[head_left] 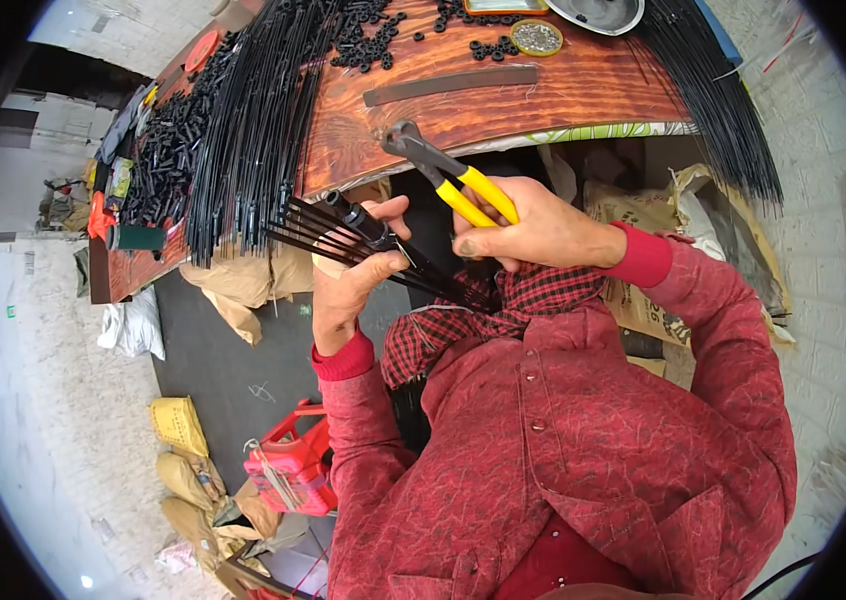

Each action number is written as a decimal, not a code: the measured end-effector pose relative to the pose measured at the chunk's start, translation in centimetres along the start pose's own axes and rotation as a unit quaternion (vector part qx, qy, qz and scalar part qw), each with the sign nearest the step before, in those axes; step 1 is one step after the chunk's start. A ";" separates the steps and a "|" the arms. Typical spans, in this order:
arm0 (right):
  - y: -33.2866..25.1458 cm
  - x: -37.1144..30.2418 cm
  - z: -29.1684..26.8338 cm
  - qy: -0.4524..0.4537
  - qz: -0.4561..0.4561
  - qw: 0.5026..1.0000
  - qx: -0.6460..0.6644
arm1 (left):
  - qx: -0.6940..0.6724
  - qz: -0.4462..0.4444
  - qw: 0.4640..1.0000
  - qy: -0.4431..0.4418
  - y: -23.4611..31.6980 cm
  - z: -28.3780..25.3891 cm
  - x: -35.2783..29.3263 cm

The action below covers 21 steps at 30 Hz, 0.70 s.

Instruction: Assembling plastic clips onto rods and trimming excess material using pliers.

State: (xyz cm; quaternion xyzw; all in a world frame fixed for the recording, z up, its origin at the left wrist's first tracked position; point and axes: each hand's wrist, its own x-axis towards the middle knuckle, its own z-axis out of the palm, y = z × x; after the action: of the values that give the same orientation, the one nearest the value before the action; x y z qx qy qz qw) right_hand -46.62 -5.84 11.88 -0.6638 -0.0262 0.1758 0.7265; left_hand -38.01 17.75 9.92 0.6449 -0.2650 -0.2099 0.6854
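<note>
My left hand (355,275) is closed around a bundle of thin black rods (308,235), whose ends fan out past the fingers to the left. A black tubular fitting (361,222) sits at the top of this bundle, between thumb and fingers. In my right hand (543,222) is a pair of end-cutting pliers with yellow handles (488,195). Its dark metal jaws (411,145) point up and left, above the fitting and apart from it. The lower part of the bundle runs down to the right over my lap, partly hidden in shadow.
A wood-grain table (353,130) stands ahead, with a large stack of black rods (258,130) hanging over its left edge. More rods (718,110) lie at the right. Black rings (368,40), a dish of small metal parts (536,38) and a flat strip (451,85) lie on top. Sacks (643,215) stand below.
</note>
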 end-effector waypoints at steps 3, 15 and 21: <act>0.2 1.0 0.9 0.026 -0.034 0.999 0.013 | -0.002 -0.017 1.000 0.003 0.3 0.1 0.0; 0.5 3.0 3.1 0.073 -0.166 0.983 0.017 | 0.008 -0.026 0.996 0.081 -0.6 0.7 0.0; 0.0 2.6 2.8 0.074 -0.103 0.991 0.034 | 0.013 -0.037 0.996 0.081 -0.5 0.7 0.3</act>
State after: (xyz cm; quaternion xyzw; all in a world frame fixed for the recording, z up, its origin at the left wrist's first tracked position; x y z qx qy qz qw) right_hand -44.89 -2.45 11.68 -0.6439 -0.0346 0.0514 0.7626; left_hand -38.21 16.94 9.49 0.6779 -0.1871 -0.1784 0.6882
